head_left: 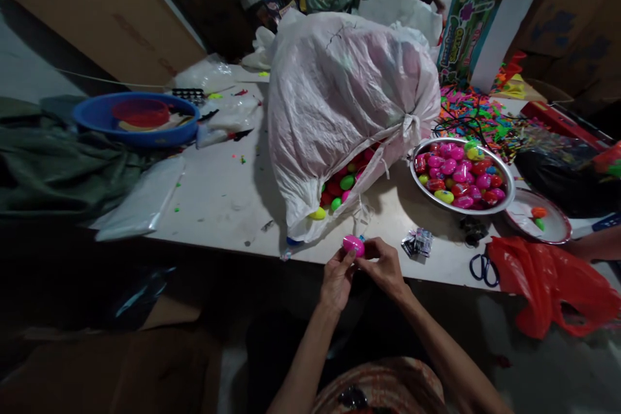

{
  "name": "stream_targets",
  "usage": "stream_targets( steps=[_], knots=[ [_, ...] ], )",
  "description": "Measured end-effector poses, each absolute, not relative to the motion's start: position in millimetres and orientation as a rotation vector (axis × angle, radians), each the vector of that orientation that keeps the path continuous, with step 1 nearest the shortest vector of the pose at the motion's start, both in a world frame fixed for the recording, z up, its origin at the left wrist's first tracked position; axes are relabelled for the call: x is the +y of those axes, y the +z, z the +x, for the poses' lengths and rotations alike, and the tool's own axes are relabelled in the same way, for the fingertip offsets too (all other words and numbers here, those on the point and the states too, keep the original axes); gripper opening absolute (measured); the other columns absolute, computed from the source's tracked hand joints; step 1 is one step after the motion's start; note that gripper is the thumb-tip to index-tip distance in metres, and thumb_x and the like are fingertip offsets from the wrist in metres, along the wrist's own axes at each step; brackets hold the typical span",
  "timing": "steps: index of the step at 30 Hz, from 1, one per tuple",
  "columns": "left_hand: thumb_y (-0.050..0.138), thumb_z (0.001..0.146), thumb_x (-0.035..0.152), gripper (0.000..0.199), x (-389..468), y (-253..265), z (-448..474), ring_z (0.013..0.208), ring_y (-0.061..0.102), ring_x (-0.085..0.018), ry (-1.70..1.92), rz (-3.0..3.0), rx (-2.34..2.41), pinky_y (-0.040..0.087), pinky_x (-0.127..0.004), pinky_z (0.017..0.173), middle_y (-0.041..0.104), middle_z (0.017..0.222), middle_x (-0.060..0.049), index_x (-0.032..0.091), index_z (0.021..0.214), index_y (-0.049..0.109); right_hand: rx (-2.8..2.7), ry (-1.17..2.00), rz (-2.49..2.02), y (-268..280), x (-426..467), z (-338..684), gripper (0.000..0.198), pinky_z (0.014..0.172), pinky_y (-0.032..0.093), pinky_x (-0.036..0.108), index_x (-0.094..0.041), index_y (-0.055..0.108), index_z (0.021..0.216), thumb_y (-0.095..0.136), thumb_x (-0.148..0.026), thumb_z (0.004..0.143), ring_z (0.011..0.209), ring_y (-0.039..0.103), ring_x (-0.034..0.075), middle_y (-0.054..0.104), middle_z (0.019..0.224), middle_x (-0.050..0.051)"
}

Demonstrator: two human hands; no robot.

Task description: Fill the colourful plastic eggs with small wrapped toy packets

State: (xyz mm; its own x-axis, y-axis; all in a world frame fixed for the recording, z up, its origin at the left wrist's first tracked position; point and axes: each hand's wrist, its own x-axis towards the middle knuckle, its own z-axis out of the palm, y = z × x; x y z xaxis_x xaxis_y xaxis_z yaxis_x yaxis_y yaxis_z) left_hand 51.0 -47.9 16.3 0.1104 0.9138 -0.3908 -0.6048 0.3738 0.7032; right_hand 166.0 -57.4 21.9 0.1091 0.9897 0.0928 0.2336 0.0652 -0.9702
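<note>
My left hand (338, 278) is closed around a pink plastic egg (354, 245) just above the table's front edge. Fingers of my right hand (383, 265) are pinched together against the egg's right side, where a tiny bluish bit shows; what they grip is too small to make out. Behind both hands sits a big white sack (339, 90), its torn opening showing plastic eggs in several colours. To the right, a metal bowl (510, 197) holds many mostly pink and red eggs. Small printed packets (418, 242) lie between the bowl and the table edge.
Scissors (484, 270) and a red plastic bag (548, 278) lie at the front right, near another person's arm (594, 247). A rimmed plate (563, 233) stands behind them. At left are a blue basin (140, 137) and clear plastic sheets (140, 204). Colourful small pieces (478, 116) are heaped behind the bowl.
</note>
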Motion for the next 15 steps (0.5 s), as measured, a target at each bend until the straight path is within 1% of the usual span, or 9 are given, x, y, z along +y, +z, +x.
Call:
stream_targets(
  steps=[3,7,9,12,15],
  knots=[
    [0.077,0.061,0.024,0.039,-47.6,21.0,52.1,0.080,0.063,-0.018,1.080,0.455,0.876,0.045,-0.028,0.077,0.069,0.086,-0.005,0.013,0.096,0.067,-1.441,0.734,-1.484,25.2,-57.7,172.8,0.029,0.059,0.048,0.025,-0.020,0.055,0.094,0.062,-0.029,0.068,0.063,0.059,0.013,0.061,0.088,0.001],
    [0.074,0.065,0.022,0.037,-43.6,21.7,56.2,0.078,0.063,-0.016,0.942,0.453,0.876,0.046,-0.026,0.075,0.070,0.085,-0.004,0.013,0.100,0.066,-1.586,0.705,-1.526,34.3,-59.6,184.8,0.048,0.057,0.046,0.024,-0.022,0.049,0.110,0.063,-0.027,0.065,0.057,0.056,0.012,0.061,0.084,-0.002],
    [0.074,0.064,0.022,0.038,-38.9,20.0,63.3,0.078,0.064,-0.017,0.876,0.473,0.856,0.046,-0.026,0.074,0.070,0.086,-0.004,0.014,0.100,0.066,-1.655,0.644,-1.537,34.5,-59.4,190.6,0.054,0.058,0.046,0.024,-0.023,0.049,0.114,0.064,-0.025,0.062,0.058,0.056,0.012,0.062,0.089,-0.001],
    [0.075,0.063,0.024,0.039,-31.8,21.4,78.5,0.082,0.064,-0.019,0.792,0.526,0.854,0.046,-0.027,0.074,0.070,0.093,-0.006,0.015,0.099,0.067,-1.655,0.537,-1.553,30.9,-50.7,211.5,0.050,0.061,0.047,0.025,-0.023,0.051,0.113,0.064,-0.025,0.064,0.060,0.056,0.012,0.062,0.097,0.001],
    [0.072,0.066,0.035,0.046,-29.2,25.8,89.5,0.094,0.062,-0.023,0.759,0.559,0.836,0.046,-0.031,0.076,0.066,0.109,-0.010,0.018,0.108,0.064,-1.535,0.360,-1.647,40.0,-28.8,265.4,0.046,0.066,0.048,0.027,-0.022,0.052,0.112,0.063,-0.031,0.068,0.069,0.059,0.016,0.064,0.097,0.003]
  ],
)
